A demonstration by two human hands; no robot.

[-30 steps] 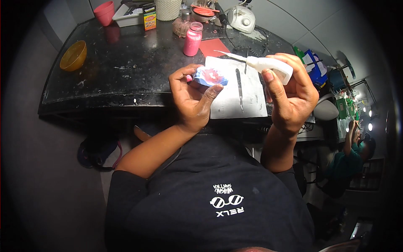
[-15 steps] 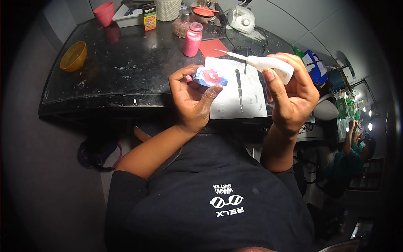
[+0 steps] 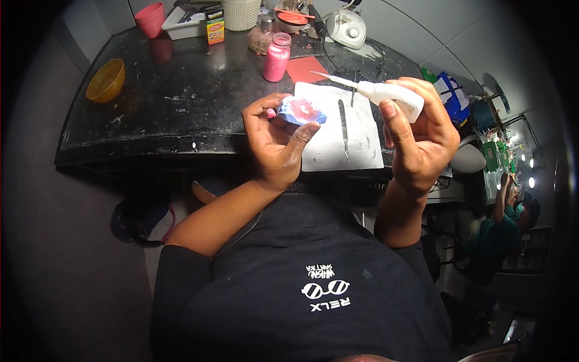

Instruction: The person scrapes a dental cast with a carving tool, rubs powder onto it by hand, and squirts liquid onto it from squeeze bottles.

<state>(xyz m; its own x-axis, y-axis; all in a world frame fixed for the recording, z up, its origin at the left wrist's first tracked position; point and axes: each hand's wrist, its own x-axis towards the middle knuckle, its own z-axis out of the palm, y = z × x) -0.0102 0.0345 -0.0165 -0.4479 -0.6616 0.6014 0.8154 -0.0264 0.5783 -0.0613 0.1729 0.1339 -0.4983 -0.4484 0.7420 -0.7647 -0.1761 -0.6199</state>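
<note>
Left hand (image 3: 276, 143) is clamped on a blue-edged pink plaster-looking block (image 3: 303, 111), probably brittle, best edge-held; at 3 o'clock, a likely squeezy white plastic bottle (image 3: 379, 92) is gripped by the right hand (image 3: 422, 145).

So the worktop (image 3: 181, 114) stretches out in front of the person, with a bowl (image 3: 105, 84) over near its left end. Back row, left to right: a cup (image 3: 150, 20), a tray (image 3: 185, 30), a box (image 3: 215, 25) at the tray's right end, a basket (image 3: 241, 13), then a machine (image 3: 347, 28). Closer in there's a jar (image 3: 277, 57) around the middle, with a sheet (image 3: 306, 70) just right of it. Nearer still, a paper towel (image 3: 368, 145) sits with a tool (image 3: 344, 130) on it. Left hand (image 3: 271, 142) has a model (image 3: 301, 111) by the towel's left side; right hand (image 3: 422, 136) has a bottle (image 3: 392, 96) off to the right, nozzle pointing left. A co-worker (image 3: 500, 235) is way over right.
</note>
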